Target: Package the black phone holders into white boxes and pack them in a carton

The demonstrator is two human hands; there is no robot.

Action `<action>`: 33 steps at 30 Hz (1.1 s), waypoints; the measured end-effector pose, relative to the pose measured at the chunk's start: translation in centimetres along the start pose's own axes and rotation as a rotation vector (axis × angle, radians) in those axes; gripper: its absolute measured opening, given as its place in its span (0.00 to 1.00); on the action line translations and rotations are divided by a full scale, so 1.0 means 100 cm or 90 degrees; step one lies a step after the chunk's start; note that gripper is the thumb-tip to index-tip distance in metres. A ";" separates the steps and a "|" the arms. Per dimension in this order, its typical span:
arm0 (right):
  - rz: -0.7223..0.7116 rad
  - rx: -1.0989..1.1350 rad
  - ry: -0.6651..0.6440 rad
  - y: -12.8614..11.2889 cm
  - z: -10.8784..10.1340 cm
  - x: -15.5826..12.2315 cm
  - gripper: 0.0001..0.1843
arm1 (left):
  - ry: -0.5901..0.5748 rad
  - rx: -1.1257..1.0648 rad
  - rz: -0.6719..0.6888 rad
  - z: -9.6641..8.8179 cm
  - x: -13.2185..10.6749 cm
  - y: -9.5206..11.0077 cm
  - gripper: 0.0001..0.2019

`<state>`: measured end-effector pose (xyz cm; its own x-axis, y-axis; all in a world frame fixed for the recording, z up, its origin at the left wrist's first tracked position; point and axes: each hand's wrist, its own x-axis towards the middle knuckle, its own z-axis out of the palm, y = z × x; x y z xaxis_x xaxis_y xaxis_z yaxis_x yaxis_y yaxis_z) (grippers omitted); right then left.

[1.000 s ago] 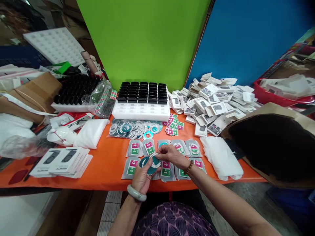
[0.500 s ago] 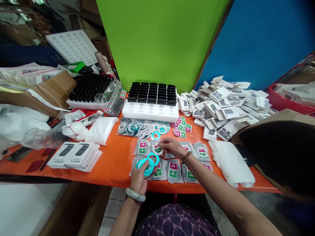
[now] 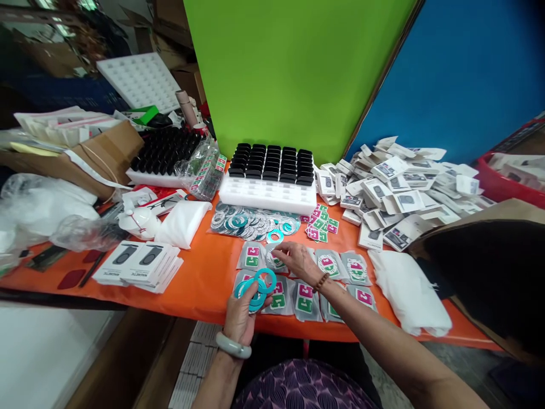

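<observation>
My left hand [image 3: 239, 315] is closed around several teal rings [image 3: 255, 296], held fanned above the front row of pouches. My right hand [image 3: 298, 262] reaches over the back row, its fingertips pinched at the edge of a pale ring [image 3: 269, 259] on a grey pouch. The hand partly hides that pouch. Two other back-row pouches, including a grey pouch [image 3: 356, 268], have pale rings over their pink and green cards. In the front row, a grey pouch [image 3: 306, 309] shows its card uncovered. A single teal ring [image 3: 275, 236] lies just beyond my right fingers.
Behind the pouches lie a clear bag of rings [image 3: 251, 222] and loose cards [image 3: 322, 223]. A white foam tray [image 3: 268, 194] holds black pieces. Small white boxes [image 3: 395, 182] are heaped right, near a white bag [image 3: 411, 295]. Stacked boxes [image 3: 140, 264] sit left.
The view has shifted, so the table appears slightly farther right. My right fingers have lowered the pale ring onto the pouch. My left hand still holds the teal rings.
</observation>
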<state>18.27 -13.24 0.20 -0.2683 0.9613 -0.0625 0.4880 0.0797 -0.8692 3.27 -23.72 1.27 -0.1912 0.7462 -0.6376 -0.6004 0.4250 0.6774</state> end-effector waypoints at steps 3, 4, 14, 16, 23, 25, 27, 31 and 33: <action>0.063 0.174 -0.189 -0.008 0.004 -0.010 0.13 | -0.010 -0.007 0.008 0.002 -0.001 0.001 0.19; 0.090 0.229 -0.224 -0.009 0.007 -0.011 0.14 | -0.011 -0.007 0.010 0.002 -0.002 0.001 0.19; 0.055 0.053 -0.069 -0.007 0.044 0.036 0.06 | -0.056 -0.090 -0.017 -0.021 -0.016 0.008 0.15; 0.038 0.011 -0.049 -0.012 0.052 0.040 0.04 | -0.072 -0.093 -0.014 -0.027 -0.019 0.009 0.15; -0.065 -0.118 0.015 -0.028 0.045 0.020 0.10 | -0.025 -0.065 0.005 -0.033 -0.022 0.009 0.20; -0.083 -0.057 -0.037 -0.031 0.039 0.005 0.10 | -0.010 -0.059 0.010 -0.033 -0.022 0.009 0.21; -0.049 0.078 -0.170 -0.031 0.035 -0.011 0.10 | -0.003 -0.052 0.017 -0.033 -0.022 0.008 0.21; 0.067 0.301 -0.356 -0.026 0.035 -0.035 0.11 | -0.011 -0.028 0.024 -0.033 -0.024 0.002 0.20; 0.107 0.338 -0.335 -0.022 0.038 -0.038 0.12 | -0.010 -0.021 0.012 -0.036 -0.027 -0.001 0.20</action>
<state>15.09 -18.06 0.50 -0.6506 0.6863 -0.3251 0.1289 -0.3221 -0.9379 1.10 -27.61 1.61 -0.1912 0.7618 -0.6189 -0.6225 0.3934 0.6766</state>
